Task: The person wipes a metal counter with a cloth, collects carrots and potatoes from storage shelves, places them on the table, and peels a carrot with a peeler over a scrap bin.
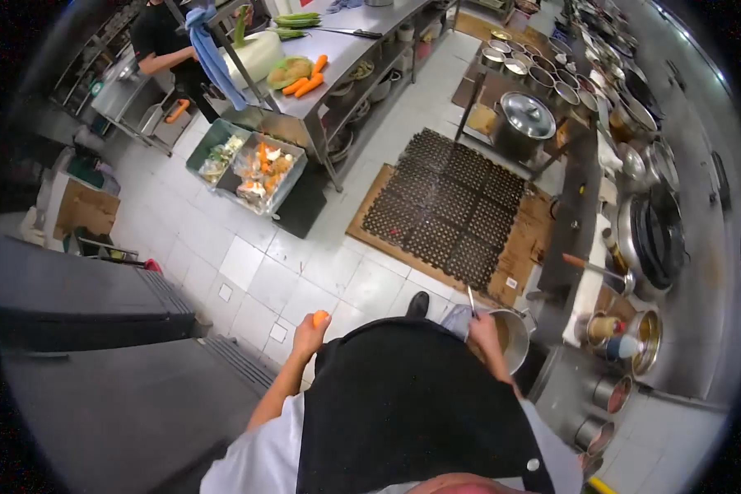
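Note:
My left hand [308,336] is closed around an orange piece of carrot [320,317], held out to the left of my black apron [395,403]. On the other side, my right hand [485,331] grips a knife [471,301] with its narrow blade pointing forward; its handle is hidden in the fist. Beside that hand is a greyish cloth [455,319]. A large metal pot [516,339] stands just right of the right hand, partly covered by the forearm.
Whole carrots [309,85] lie on a steel table [350,53] ahead, above bins [300,165] of vegetable scraps. A black rubber mat [445,210] covers cardboard on the floor. Another person [160,41] stands at the far left. A lidded pot [527,115] is by the stove line. Steel cabinets [115,395] flank my left.

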{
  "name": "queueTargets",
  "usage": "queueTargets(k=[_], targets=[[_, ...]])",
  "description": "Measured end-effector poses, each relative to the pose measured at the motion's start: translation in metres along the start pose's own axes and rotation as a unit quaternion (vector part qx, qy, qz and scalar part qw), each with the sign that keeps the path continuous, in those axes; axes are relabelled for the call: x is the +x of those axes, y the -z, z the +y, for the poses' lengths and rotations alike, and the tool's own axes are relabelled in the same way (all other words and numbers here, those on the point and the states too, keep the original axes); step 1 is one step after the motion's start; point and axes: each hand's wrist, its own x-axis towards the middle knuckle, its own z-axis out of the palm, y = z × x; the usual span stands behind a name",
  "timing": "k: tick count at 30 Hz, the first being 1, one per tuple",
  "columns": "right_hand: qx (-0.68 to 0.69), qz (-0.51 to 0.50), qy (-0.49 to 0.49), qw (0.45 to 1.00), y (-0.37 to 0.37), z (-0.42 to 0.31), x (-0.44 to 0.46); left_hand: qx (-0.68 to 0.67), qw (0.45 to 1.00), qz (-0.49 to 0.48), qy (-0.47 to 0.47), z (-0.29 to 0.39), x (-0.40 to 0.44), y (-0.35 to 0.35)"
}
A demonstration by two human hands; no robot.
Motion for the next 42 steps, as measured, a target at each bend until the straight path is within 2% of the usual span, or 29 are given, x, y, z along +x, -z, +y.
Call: queueTargets(k=[1,2,3,4,5,7,8,10,12,14,15,16,19,22,24,25,27,29,31,32,33,35,37,40,42], targets=[[0.072,-0.051,0.039,0.995,0.006,-0.023,0.046,-0.038,0.998,0.017,0.038,0.0,0.008,0.004],[0.017,-0.031,0.124,0.992,0.021,-0.07,0.078,-0.054,0.996,0.053,0.035,0.002,0.013,0.006],[-0.003,0.013,0.206,0.979,0.012,-0.085,0.122,-0.072,0.993,0.088,0.036,0.003,0.015,0.006],[-0.061,-0.064,0.164,0.982,0.036,-0.155,0.144,-0.094,0.987,0.124,0.037,0.007,0.02,0.005],[-0.099,-0.079,0.169,0.978,0.042,-0.204,0.172,-0.132,0.982,0.125,0.057,0.018,0.018,0.011],[-0.146,-0.067,0.248,0.955,0.031,-0.278,0.237,-0.214,0.963,0.131,0.092,0.055,0.01,0.028],[-0.17,-0.053,0.291,0.94,0.018,-0.315,0.27,-0.287,0.941,0.162,0.073,0.052,0.019,0.023],[-0.159,-0.03,0.385,0.908,-0.01,-0.387,0.324,-0.3,0.933,0.164,0.111,0.049,0.04,0.025],[-0.152,-0.058,0.424,0.891,-0.032,-0.473,0.348,-0.316,0.924,0.174,0.128,0.058,0.059,0.03],[-0.163,-0.062,0.409,0.896,-0.067,-0.546,0.366,-0.247,0.942,0.161,0.163,0.055,0.104,0.034],[-0.157,-0.05,0.445,0.88,-0.09,-0.568,0.387,-0.208,0.949,0.152,0.18,0.056,0.122,0.039],[-0.149,-0.035,0.479,0.865,-0.111,-0.588,0.41,-0.201,0.951,0.152,0.181,0.065,0.139,0.049],[-0.193,0.009,0.504,0.842,-0.151,-0.66,0.445,-0.138,0.969,0.177,0.103,0.037,0.221,0.05],[-0.233,0.044,0.523,0.819,-0.193,-0.695,0.488,-0.181,0.962,0.154,0.134,0.124,0.241,0.125],[-0.275,0.038,0.551,0.787,-0.209,-0.703,0.504,-0.243,0.94,0.192,0.14,0.134,0.264,0.133],[-0.238,0.045,0.569,0.786,-0.213,-0.707,0.512,-0.276,0.927,0.211,0.141,0.14,0.276,0.137],[-0.168,0.058,0.599,0.781,-0.206,-0.707,0.522,-0.321,0.9,0.252,0.154,0.151,0.284,0.13],[-0.096,0.032,0.553,0.827,-0.19,-0.712,0.545,-0.355,0.868,0.306,0.165,0.159,0.291,0.109],[-0.118,0.035,0.548,0.827,-0.151,-0.734,0.589,-0.354,0.841,0.311,0.265,0.192,0.282,0.092],[-0.177,0.048,0.569,0.802,-0.115,-0.747,0.631,-0.306,0.851,0.297,0.308,0.18,0.276,0.068],[-0.136,0.052,0.497,0.855,-0.113,-0.75,0.716,-0.261,0.855,0.286,0.344,0.169,0.285,0.048],[-0.135,0.099,0.397,0.902,-0.057,-0.785,0.785,-0.268,0.846,0.293,0.355,0.205,0.285,0.037],[-0.217,0.27,0.465,0.815,-0.039,-0.794,0.876,-0.279,0.837,0.3,0.363,0.238,0.291,0.025],[-0.242,0.128,0.361,0.891,-0.03,-0.814,0.919,-0.288,0.834,0.3,0.363,0.269,0.307,0.028],[-0.26,0.082,0.342,0.899,-0.042,-0.809,0.937,-0.276,0.848,0.291,0.345,0.306,0.32,0.052]])
